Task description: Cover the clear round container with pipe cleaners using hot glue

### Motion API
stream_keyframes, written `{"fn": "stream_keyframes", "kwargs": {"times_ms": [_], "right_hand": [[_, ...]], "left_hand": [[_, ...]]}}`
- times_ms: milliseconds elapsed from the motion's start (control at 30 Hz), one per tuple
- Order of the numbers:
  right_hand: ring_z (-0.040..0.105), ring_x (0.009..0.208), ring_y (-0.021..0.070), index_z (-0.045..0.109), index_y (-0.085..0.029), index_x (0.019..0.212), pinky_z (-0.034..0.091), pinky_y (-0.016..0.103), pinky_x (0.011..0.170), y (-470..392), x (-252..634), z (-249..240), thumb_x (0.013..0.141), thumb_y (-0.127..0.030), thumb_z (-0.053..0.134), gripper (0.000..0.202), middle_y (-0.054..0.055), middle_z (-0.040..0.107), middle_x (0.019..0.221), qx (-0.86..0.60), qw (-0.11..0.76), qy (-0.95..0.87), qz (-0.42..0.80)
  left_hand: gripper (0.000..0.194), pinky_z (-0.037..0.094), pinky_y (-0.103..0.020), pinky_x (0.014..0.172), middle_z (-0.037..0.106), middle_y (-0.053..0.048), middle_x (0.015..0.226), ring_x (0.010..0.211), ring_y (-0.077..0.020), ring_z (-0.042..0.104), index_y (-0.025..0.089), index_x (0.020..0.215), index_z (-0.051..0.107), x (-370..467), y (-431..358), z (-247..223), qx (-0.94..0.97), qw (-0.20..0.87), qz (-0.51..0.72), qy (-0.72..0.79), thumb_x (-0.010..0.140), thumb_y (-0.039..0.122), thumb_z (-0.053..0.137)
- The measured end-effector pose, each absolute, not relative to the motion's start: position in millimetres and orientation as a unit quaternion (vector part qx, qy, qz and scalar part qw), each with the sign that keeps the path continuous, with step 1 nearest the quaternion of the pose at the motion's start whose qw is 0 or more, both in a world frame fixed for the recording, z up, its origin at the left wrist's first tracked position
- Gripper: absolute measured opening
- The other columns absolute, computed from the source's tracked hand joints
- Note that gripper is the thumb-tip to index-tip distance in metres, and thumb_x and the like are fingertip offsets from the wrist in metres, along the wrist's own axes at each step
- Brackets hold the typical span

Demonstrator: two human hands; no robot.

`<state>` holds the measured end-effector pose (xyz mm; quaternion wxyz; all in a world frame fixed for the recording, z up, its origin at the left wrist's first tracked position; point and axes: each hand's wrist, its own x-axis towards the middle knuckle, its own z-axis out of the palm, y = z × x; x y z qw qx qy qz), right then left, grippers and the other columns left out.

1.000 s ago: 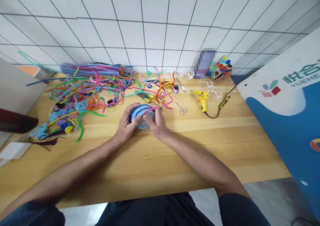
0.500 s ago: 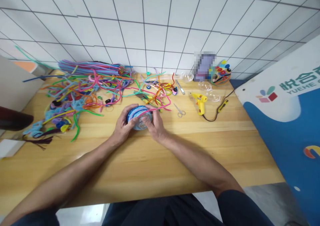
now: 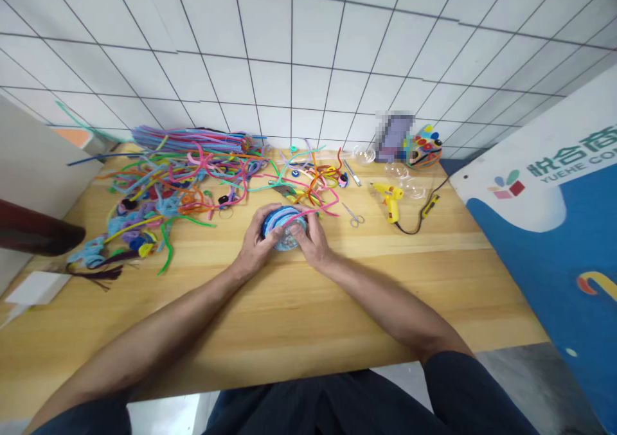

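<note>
**remote_rig_guy:** Running this from far away, so here's my view, left to right. Dark red cylinder (image 3: 41, 227) at the left edge, then a messy pile of fuzzy strands (image 3: 166, 207) across the left and upper left, with a neater bundle (image 3: 193, 138) behind it.

**benchlurker:** And the hands?

**remote_rig_guy:** Near the middle of the frame. My person's left hand (image 3: 254, 242) is curled around the left side of a round blue-striped piece (image 3: 276, 219), the right hand (image 3: 315, 247) cups the right side, and both thumbs are on the near face. It's a medium-wide grip, with the fingers wrapped around the piece. I can't tell whether its underside touches the wooden table (image 3: 289, 319).

**benchlurker:** How far along does it look?

**remote_rig_guy:** Partway, I'd say. Bands of light and dark blue cover much of what I can see, but a see-through patch shows by the thumbs. A pink strand (image 3: 308, 214) crosses the top and trails off to the right, so that end looks unfinished to me. The far side is hidden, no clue there.

**benchlurker:** Tools?

**remote_rig_guy:** None in hand. Just right of the hands are small scissors (image 3: 355, 220), then a yellow glue gun (image 3: 393, 209), some clear round pieces (image 3: 414, 188) behind it, and a yellow cutter (image 3: 430, 206) lying by the cord.
</note>
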<state>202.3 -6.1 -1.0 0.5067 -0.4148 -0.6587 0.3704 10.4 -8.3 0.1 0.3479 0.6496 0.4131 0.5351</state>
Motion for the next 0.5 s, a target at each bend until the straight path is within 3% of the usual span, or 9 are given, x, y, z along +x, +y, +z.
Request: {"fn": "stream_keyframes", "kwargs": {"times_ms": [500], "right_hand": [[0.068, 0.136, 0.0331, 0.058, -0.023, 0.147, 0.053, 0.052, 0.121, -9, 204, 0, 0.103, -0.083, 0.055, 0.075, 0.017, 0.071, 0.147, -0.426, 0.507, -0.655, 0.365]], "left_hand": [[0.066, 0.051, -0.056, 0.127, 0.072, -0.014, 0.149, 0.141, -0.0353, 0.068, 0.024, 0.143, 0.068, 12, -10, 14, 0.625, 0.408, 0.502, 0.437, 0.096, 0.069, 0.078]]}}
